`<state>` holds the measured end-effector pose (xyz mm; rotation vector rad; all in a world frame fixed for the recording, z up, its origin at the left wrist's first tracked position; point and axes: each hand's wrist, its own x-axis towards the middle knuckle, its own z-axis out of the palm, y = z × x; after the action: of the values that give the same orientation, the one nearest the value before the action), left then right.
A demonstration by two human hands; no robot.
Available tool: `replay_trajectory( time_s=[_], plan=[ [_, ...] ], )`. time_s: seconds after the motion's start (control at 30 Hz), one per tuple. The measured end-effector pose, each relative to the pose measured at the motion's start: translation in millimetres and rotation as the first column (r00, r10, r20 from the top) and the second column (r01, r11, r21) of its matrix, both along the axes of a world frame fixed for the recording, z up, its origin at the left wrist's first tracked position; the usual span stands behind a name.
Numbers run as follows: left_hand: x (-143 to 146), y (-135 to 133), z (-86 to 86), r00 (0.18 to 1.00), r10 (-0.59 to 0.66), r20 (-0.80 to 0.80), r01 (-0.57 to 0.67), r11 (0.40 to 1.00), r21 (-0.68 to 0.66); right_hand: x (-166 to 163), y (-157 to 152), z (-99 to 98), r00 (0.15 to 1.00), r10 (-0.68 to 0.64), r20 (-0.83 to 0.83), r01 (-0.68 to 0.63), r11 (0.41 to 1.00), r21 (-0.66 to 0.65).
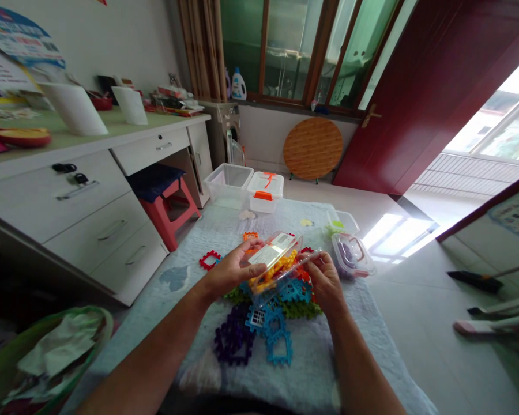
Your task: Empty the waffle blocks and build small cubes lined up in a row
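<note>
A clear plastic box (281, 245) with a white label and yellow building pieces (281, 266) inside is held tilted over the table. My left hand (236, 266) grips its left side, thumb on the label. The fingers of my right hand (323, 279) pinch the right edge of the clear plastic; whether that edge is a lid I cannot tell. Under the box lies a pile of plastic building pieces: light blue ones (279, 349), dark purple ones (234, 340), green ones (303, 310) and a red one (209, 260).
A cloth-covered table (164, 323) carries everything. At its far end stand an open clear bin (229, 187) and a lidded box with orange clips (266, 199). To the right are a box with purple contents (350, 256) and a clear container (343, 220). A red stool (173, 213) stands left.
</note>
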<state>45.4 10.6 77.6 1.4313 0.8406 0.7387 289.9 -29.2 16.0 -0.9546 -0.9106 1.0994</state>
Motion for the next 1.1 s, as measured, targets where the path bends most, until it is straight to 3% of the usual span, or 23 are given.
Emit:
replay_trajectory(
  time_s=[0.17,0.3,0.47,0.67,0.8,0.87,0.97,1.1],
  plan=[
    [-3,-9,19.0,0.965,0.190,-0.179,-0.151,0.965,0.213,-2,-1,0.7,0.999,0.042,-0.013,-0.042,0.999,-0.001],
    [3,-17,29.6,0.937,0.240,-0.254,-0.135,0.919,0.370,-5,-2,1.5,0.998,0.023,0.053,-0.024,1.000,0.012],
    [12,-18,29.5,0.879,0.334,-0.340,-0.125,0.850,0.511,-2,-3,5.8,0.995,0.010,0.095,-0.014,0.999,0.043],
    [7,-5,25.9,0.776,0.488,-0.400,-0.277,0.833,0.479,3,-6,5.3,0.984,0.067,0.164,-0.073,0.997,0.034],
    [-7,9,16.9,0.794,0.513,-0.326,-0.389,0.841,0.375,4,-3,5.1,0.986,0.042,0.161,-0.054,0.996,0.071],
    [-12,12,13.0,0.804,0.515,-0.297,-0.376,0.828,0.415,3,-1,7.3,0.996,0.016,0.087,-0.025,0.995,0.100],
    [-15,9,10.2,0.805,0.517,-0.292,-0.262,0.750,0.607,3,1,10.8,0.999,-0.005,-0.039,0.009,0.995,0.095],
    [-11,3,9.1,0.802,0.529,-0.279,-0.064,0.540,0.839,4,1,8.7,0.994,-0.077,-0.084,0.079,0.996,0.028]
  ],
)
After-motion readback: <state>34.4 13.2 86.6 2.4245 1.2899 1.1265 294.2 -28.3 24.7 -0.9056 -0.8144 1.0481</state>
